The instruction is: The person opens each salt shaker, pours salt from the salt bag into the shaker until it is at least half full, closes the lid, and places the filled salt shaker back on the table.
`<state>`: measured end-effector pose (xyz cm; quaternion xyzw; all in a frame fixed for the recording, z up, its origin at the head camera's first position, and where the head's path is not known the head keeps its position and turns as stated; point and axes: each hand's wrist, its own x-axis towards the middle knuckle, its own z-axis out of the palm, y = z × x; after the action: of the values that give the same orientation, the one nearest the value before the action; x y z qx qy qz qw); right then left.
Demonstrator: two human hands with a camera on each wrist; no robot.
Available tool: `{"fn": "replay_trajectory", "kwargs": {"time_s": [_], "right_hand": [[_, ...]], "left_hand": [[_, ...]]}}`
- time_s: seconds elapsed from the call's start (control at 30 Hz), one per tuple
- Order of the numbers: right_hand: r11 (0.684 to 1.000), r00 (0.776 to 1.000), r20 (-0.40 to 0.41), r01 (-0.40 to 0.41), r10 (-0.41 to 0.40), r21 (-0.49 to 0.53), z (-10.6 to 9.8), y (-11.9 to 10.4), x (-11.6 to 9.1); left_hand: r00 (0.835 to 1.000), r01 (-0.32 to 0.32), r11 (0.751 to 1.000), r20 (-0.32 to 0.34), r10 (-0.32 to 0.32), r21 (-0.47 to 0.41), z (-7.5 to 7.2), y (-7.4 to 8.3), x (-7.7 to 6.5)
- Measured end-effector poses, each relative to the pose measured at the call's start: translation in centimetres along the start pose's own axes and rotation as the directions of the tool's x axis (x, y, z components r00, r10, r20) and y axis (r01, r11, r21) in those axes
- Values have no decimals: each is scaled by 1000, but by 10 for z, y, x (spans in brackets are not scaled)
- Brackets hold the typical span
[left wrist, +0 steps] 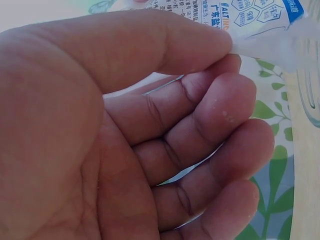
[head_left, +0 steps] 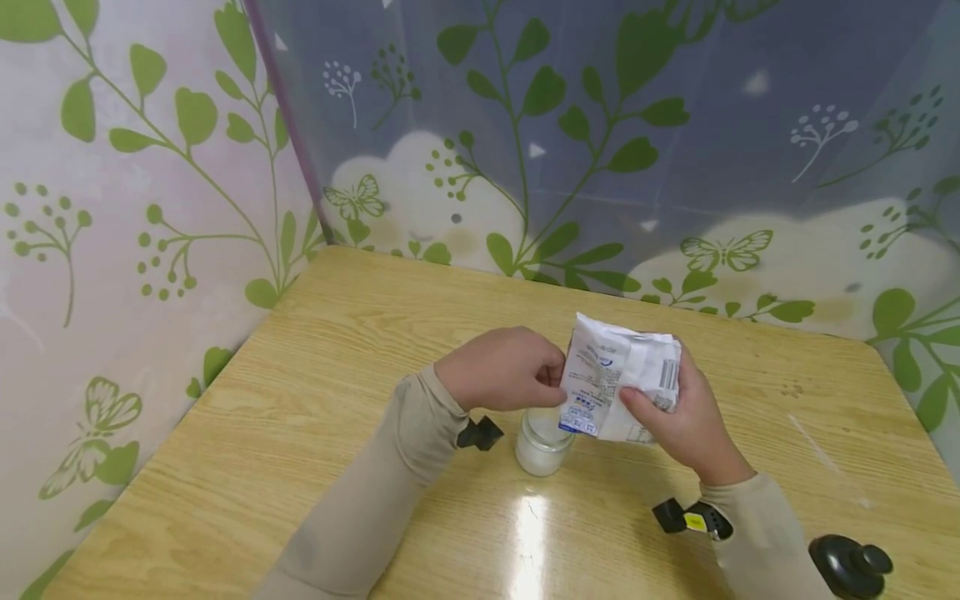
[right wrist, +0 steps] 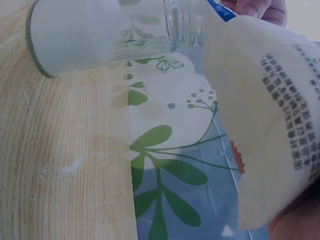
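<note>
A white salt bag (head_left: pixel 600 375) with blue and black print is held tilted above a glass jar (head_left: pixel 542 454). My right hand (head_left: pixel 690 425) grips the bag from its right side, thumb across the front. My left hand (head_left: pixel 506 371) pinches the bag's lower left corner between thumb and index finger; the other fingers curl loosely in the left wrist view. The jar stands upright under that corner, its mouth partly hidden by hand and bag. White contents (right wrist: pixel 75 35) fill its lower part in the right wrist view.
The jar stands on a wooden table (head_left: pixel 360 333). Spilled white grains (right wrist: pixel 70 167) lie near the jar. A black object with a round knob (head_left: pixel 855 565) sits at the lower right. Leaf-patterned walls (head_left: pixel 480 167) border the table's back and left side.
</note>
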<state>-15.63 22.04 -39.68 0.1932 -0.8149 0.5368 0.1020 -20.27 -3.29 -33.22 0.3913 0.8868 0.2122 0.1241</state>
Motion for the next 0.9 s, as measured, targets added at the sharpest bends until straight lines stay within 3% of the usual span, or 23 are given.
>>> {"fn": "replay_trajectory", "kwargs": {"time_s": [0.9], "right_hand": [[1000,1000,2,-11,11,5,0,-1,-1]], "left_hand": [[1000,-3,1000,2,3,2,2,0,1]]}}
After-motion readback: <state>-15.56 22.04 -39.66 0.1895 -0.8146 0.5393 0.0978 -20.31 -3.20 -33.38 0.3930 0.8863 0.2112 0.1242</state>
